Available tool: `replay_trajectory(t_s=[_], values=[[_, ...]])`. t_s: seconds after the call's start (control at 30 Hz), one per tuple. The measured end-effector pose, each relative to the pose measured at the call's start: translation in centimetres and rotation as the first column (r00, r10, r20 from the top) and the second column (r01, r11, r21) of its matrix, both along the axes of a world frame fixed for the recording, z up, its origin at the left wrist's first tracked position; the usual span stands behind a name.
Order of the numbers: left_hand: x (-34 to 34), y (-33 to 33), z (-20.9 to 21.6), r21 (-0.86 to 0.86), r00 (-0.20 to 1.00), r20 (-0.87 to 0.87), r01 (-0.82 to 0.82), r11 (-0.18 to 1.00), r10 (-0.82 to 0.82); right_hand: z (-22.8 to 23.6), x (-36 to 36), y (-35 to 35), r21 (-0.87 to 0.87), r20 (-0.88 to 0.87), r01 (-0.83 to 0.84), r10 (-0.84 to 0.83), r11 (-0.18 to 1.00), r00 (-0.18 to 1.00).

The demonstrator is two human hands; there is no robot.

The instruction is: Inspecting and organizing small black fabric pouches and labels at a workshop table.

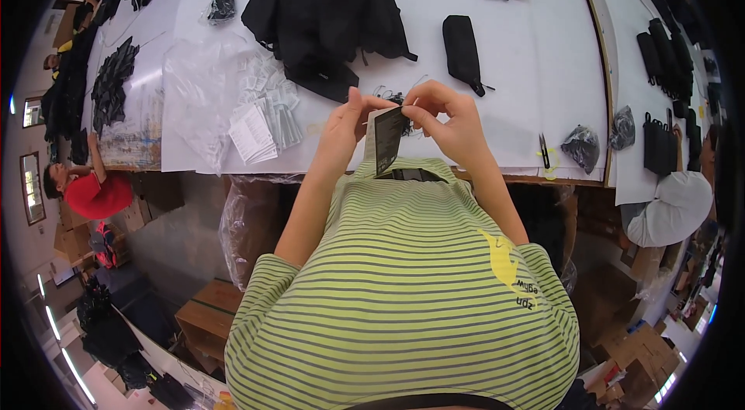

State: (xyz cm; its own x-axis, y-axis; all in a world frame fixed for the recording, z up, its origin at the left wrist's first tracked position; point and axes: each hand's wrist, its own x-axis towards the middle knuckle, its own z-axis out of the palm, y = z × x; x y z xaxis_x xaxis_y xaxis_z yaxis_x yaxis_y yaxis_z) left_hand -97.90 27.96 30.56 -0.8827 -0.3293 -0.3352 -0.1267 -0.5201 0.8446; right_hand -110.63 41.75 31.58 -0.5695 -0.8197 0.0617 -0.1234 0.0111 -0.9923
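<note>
a white worktop (504, 100) in a busy workshop carries a heap of black pouches (326, 14), a single black pouch (462, 49) and stacks of white cards (264, 123). the left hand (345, 127) and right hand (450, 119) are both closed in a pinch on a dark hang tag (386, 138), held upright above the worktop edge, close to the chest. the tag looks mid-preparation; the fiddly part, seemingly, is its thin string.

both bare forearms rise from the chest and meet near the table edge, left hand (344, 128) and right hand (450, 119) raised close together, fingers curled in a pinch.
</note>
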Motion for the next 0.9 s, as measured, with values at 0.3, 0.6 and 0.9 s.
replay_trajectory(t_s=[0.3,0.6,0.9], values=[[-1.8,-0.9,-1.2,-0.323,0.991,-0.113,0.032,0.946,-0.072,0.0,-1.6,-0.8,0.07,0.171,-0.131,0.118,0.989,0.978],[-4.7,-1.3,-1.2,-0.149,0.963,-0.271,-0.05,0.988,0.008,0.0,-3.1,-1.1,-0.009,0.326,-0.16,0.154,0.987,0.933],[-6.8,0.5,-8.8,0.196,0.888,-0.246,0.438,0.877,-0.388,-2.0,-8.3,0.7,-0.266,0.77,0.467,-0.106,0.843,0.63]])
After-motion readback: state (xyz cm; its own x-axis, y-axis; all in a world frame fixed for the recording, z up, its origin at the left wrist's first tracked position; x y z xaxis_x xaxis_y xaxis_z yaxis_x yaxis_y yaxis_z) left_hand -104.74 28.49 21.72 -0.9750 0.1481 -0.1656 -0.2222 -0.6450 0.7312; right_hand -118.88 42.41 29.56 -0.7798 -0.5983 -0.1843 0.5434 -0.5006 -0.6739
